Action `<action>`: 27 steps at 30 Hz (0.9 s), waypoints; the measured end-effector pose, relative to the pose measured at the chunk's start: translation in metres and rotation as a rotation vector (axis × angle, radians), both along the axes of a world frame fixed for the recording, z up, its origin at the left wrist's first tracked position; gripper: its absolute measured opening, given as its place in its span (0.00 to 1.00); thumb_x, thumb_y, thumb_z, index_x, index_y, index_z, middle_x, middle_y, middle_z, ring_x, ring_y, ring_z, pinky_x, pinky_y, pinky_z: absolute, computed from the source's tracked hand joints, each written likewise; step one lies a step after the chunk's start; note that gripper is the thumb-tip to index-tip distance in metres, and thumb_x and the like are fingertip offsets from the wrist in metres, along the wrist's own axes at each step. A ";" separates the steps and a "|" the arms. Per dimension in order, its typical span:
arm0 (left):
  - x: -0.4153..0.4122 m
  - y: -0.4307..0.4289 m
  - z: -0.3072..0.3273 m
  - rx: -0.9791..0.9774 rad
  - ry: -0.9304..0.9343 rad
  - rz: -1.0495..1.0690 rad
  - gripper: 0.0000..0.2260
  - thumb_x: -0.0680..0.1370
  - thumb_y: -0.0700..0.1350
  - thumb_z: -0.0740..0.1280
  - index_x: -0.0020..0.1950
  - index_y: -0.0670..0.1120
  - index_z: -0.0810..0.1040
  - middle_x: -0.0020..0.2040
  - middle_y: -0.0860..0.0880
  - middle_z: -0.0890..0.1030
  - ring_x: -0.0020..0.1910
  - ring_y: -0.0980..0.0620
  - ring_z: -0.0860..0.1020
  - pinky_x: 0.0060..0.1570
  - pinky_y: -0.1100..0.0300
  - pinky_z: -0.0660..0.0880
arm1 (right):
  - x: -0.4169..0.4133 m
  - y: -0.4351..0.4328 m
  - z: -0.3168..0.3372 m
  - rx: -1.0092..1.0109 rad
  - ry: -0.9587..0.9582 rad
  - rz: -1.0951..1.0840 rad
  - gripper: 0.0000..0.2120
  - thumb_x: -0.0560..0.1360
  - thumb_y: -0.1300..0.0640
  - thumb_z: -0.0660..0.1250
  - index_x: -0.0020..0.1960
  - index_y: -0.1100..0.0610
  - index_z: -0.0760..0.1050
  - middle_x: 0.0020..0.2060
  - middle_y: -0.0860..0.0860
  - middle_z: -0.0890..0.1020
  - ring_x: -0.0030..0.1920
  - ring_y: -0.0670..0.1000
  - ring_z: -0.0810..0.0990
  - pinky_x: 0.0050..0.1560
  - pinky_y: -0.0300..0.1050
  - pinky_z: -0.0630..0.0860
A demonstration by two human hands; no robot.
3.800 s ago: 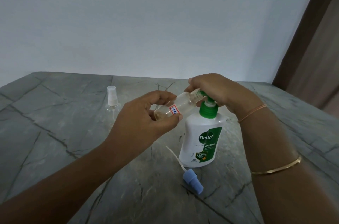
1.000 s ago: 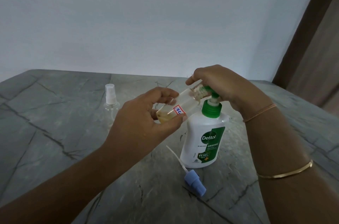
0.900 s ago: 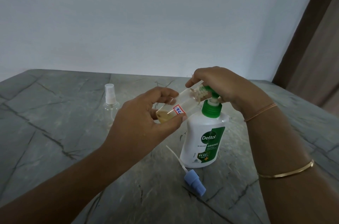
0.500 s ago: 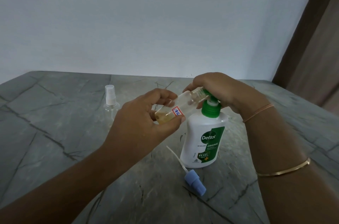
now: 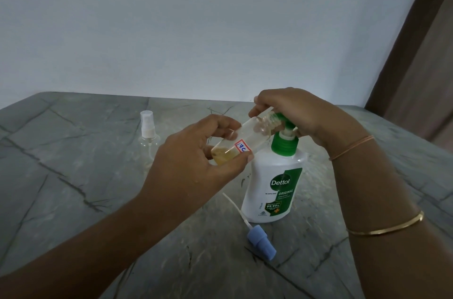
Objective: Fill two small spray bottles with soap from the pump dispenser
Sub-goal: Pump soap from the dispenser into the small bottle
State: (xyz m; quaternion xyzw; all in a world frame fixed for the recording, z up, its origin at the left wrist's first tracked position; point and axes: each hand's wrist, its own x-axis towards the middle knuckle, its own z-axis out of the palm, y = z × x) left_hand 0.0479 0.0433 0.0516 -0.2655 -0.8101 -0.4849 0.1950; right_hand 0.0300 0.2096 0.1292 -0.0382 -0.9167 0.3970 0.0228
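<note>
My left hand (image 5: pixel 193 163) grips a small clear spray bottle (image 5: pixel 247 139) without its cap, tilted, mouth against the green nozzle of the pump dispenser (image 5: pixel 274 183). Yellowish soap sits in the bottle's lower end, near a red-edged sticker. My right hand (image 5: pixel 294 114) lies curled over the green pump head, which stands raised on its white stem. The white dispenser stands upright on the grey stone table (image 5: pixel 73 176). A second clear spray bottle (image 5: pixel 148 138) with a white sprayer top stands at the left. A blue sprayer cap (image 5: pixel 261 241) with its white tube lies in front of the dispenser.
A pale wall rises behind the table's far edge. A brown curtain (image 5: pixel 421 58) hangs at the right. The table's right edge runs diagonally past my right forearm, which wears a thin gold bangle and a thread band.
The pump head has gone down and come back up under my right hand. More soap lies in the held bottle than 3.8 s ago.
</note>
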 end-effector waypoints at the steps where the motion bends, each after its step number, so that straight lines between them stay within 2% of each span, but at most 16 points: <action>1: 0.001 0.000 0.000 -0.001 0.002 -0.004 0.15 0.64 0.62 0.71 0.47 0.65 0.72 0.48 0.62 0.80 0.41 0.61 0.81 0.40 0.62 0.80 | 0.000 0.001 0.000 0.010 -0.022 -0.002 0.17 0.77 0.51 0.57 0.58 0.60 0.77 0.44 0.52 0.82 0.41 0.51 0.76 0.53 0.49 0.73; 3: 0.002 0.001 0.001 -0.003 0.003 -0.010 0.17 0.63 0.63 0.71 0.47 0.64 0.71 0.49 0.61 0.80 0.41 0.60 0.82 0.39 0.64 0.80 | -0.001 0.002 -0.001 0.036 -0.066 -0.016 0.17 0.76 0.49 0.57 0.57 0.56 0.77 0.47 0.53 0.84 0.46 0.52 0.77 0.59 0.55 0.72; 6: 0.002 0.001 0.001 -0.002 0.004 -0.004 0.16 0.62 0.62 0.68 0.48 0.64 0.71 0.49 0.59 0.81 0.40 0.59 0.82 0.39 0.63 0.79 | -0.002 0.001 -0.003 0.059 -0.103 -0.012 0.17 0.76 0.48 0.57 0.58 0.55 0.75 0.46 0.53 0.84 0.48 0.54 0.78 0.60 0.57 0.72; 9: -0.001 0.000 -0.002 -0.005 -0.004 0.000 0.17 0.64 0.63 0.72 0.48 0.64 0.72 0.48 0.60 0.81 0.40 0.60 0.82 0.38 0.64 0.79 | -0.003 0.000 -0.006 0.034 -0.130 -0.003 0.15 0.76 0.49 0.58 0.56 0.55 0.75 0.45 0.55 0.85 0.49 0.56 0.80 0.61 0.60 0.72; 12: -0.001 0.000 -0.002 -0.015 -0.009 0.001 0.16 0.63 0.63 0.71 0.48 0.64 0.72 0.48 0.61 0.81 0.40 0.61 0.81 0.37 0.66 0.79 | -0.003 0.001 -0.007 0.023 -0.132 0.020 0.14 0.76 0.50 0.59 0.55 0.56 0.75 0.46 0.56 0.85 0.46 0.55 0.79 0.61 0.60 0.72; 15: 0.001 0.000 0.000 -0.026 0.004 0.006 0.16 0.62 0.63 0.66 0.47 0.65 0.71 0.49 0.61 0.80 0.40 0.61 0.81 0.38 0.69 0.78 | -0.002 0.001 -0.005 -0.039 -0.091 0.042 0.15 0.76 0.51 0.59 0.55 0.57 0.78 0.48 0.55 0.84 0.44 0.52 0.79 0.58 0.53 0.74; 19: 0.003 0.002 0.002 -0.062 0.030 0.020 0.18 0.62 0.63 0.65 0.50 0.62 0.71 0.50 0.61 0.79 0.41 0.61 0.80 0.37 0.70 0.78 | -0.001 0.002 0.000 -0.092 -0.003 0.001 0.13 0.75 0.54 0.60 0.53 0.57 0.80 0.40 0.47 0.81 0.34 0.46 0.76 0.41 0.42 0.71; 23: 0.001 0.002 0.002 -0.072 0.037 0.026 0.17 0.62 0.65 0.64 0.48 0.64 0.69 0.49 0.62 0.78 0.40 0.64 0.78 0.39 0.74 0.75 | -0.001 -0.001 0.002 -0.046 0.039 -0.032 0.13 0.75 0.55 0.60 0.54 0.57 0.80 0.36 0.47 0.78 0.31 0.44 0.74 0.39 0.41 0.69; 26: 0.000 0.001 0.001 -0.068 0.036 0.031 0.18 0.61 0.65 0.63 0.49 0.63 0.69 0.50 0.61 0.79 0.41 0.63 0.79 0.37 0.72 0.77 | 0.000 -0.001 0.003 -0.014 0.046 -0.029 0.14 0.76 0.56 0.58 0.55 0.59 0.79 0.33 0.47 0.75 0.30 0.45 0.72 0.37 0.40 0.69; 27: 0.000 0.001 0.001 -0.064 0.038 0.033 0.19 0.61 0.65 0.64 0.50 0.63 0.70 0.50 0.61 0.79 0.41 0.62 0.80 0.37 0.70 0.77 | 0.000 -0.001 0.003 0.004 0.041 -0.020 0.15 0.77 0.56 0.58 0.56 0.61 0.78 0.33 0.47 0.75 0.32 0.46 0.72 0.39 0.40 0.70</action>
